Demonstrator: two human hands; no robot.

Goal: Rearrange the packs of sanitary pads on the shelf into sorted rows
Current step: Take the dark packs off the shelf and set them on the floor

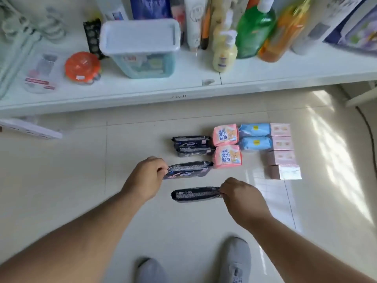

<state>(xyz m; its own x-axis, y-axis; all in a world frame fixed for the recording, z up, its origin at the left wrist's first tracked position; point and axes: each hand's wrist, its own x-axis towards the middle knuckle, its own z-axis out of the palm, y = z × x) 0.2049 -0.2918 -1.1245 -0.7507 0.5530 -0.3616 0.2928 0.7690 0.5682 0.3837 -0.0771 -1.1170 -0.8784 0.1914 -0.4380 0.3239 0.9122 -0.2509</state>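
Packs of sanitary pads lie in columns on the tiled floor. Two black packs point(191, 146) sit at the left, two pink packs point(226, 147) beside them, two blue packs point(255, 136) further right, and several pale pink boxes point(282, 150) at the far right. My left hand point(145, 178) pinches the left end of a third black pack point(188, 170), just below the two black ones. My right hand point(242, 198) pinches the right end of a fourth black pack point(195, 194), held edge-up nearer to me.
A white shelf point(142, 92) runs across the top with a lidded plastic tub point(140, 48), an orange round container point(82, 67), and several bottles point(255, 31). My grey shoes point(236, 260) stand at the bottom. A dark cable point(367, 129) trails at the right.
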